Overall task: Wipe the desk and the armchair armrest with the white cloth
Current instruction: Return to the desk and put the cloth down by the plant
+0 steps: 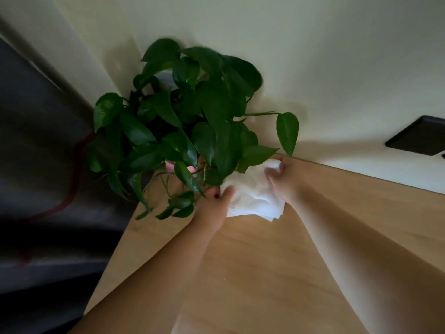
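Note:
The white cloth [252, 196] lies bunched on the wooden desk [265, 261], near the desk's far left corner by the wall. My left hand [214, 203] grips the cloth's left edge, fingers curled over it. My right hand [281, 182] clutches the cloth's far right part, a fold of it bulging between the fingers. Both forearms reach in from the bottom of the view. No armchair armrest can be clearly made out.
A leafy green potted plant [187, 121] in a pink pot stands at the desk's far left corner, its leaves hanging over the cloth and my left hand. A black tray-like object [419, 136] sits at the far right by the cream wall. Dark furniture lies left of the desk.

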{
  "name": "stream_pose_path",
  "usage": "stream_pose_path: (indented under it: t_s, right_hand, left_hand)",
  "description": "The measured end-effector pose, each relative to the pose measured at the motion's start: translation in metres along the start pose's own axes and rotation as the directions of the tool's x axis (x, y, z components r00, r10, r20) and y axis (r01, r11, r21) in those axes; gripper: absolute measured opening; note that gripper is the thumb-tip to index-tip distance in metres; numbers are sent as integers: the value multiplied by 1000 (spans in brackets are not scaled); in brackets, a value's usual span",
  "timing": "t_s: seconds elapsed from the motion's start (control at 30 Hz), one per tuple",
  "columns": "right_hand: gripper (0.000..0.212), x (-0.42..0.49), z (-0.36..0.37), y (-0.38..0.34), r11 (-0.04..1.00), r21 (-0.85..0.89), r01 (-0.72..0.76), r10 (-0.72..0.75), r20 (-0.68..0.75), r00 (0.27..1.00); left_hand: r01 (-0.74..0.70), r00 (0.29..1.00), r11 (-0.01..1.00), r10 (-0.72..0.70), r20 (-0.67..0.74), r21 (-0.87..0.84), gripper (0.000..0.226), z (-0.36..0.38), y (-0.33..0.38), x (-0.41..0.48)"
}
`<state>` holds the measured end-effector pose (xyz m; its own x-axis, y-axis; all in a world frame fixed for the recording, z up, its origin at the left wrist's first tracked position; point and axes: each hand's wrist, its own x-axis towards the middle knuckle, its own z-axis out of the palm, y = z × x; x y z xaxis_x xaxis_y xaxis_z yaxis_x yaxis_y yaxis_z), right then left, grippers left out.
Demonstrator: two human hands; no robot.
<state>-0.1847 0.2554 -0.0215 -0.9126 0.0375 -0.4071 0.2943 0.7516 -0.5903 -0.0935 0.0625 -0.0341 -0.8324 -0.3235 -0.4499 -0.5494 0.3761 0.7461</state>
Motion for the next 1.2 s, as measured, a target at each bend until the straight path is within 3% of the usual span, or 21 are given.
stream_pose_path:
  t_s: [0.13,0.23,0.33,0.4,0.47,0.57,0.6,0.7,0.83,0.9,1.0,1.1,1.2]
  right_hand:
    - [37,0,7,16,972,-226,59,-81,-89,993]
    - [37,0,7,20,959,-274,71,-106,-113,988]
    - [42,5,7,17,986,-161,33,-52,-117,992]
    - [43,11,6,11,997,-75,-10,1,-115,993]
    - [40,19,4,4,999,33,-22,27,-144,989]
    - [19,32,-6,-1,967,252,-22,63,-157,986]
    - [13,35,-9,1,952,305,-27,76,-148,986]
    - [21,28,-12,7,936,345,-69,101,-78,992]
    - [46,2,-4,17,986,107,-128,121,69,990]
    - [38,-5,0,24,977,168,-133,121,80,989]
    - [31,-21,3,24,887,371,-275,231,159,960]
    - [30,-36,7,28,900,287,-327,241,297,924]
    - [20,-43,7,25,889,342,-304,204,299,932]
  left_hand:
    - [27,994,996,-35,-101,-84,28,9,-1,9]
    - [-38,993,997,45,-107,64,43,6,-4,6]
    - [-73,991,993,82,-106,94,52,3,-7,4]
    - [-11,993,1000,9,-119,-11,48,1,-4,4]
    - [7,988,993,-25,-149,-117,41,0,1,4]
    - [-26,978,998,12,-206,-63,26,4,2,-2]
    - [-12,974,999,2,-227,-44,19,6,1,-7]
    - [0,963,999,-11,-268,-42,16,8,-6,-17]
    - [57,969,997,-70,-237,-60,27,5,0,-18]
    - [63,972,995,-78,-223,-74,31,7,3,-18]
    - [76,967,988,-105,-231,-132,30,9,6,-18]
    - [99,955,985,-134,-266,-140,25,14,7,-20]
    - [115,949,976,-163,-271,-183,22,16,11,-20]
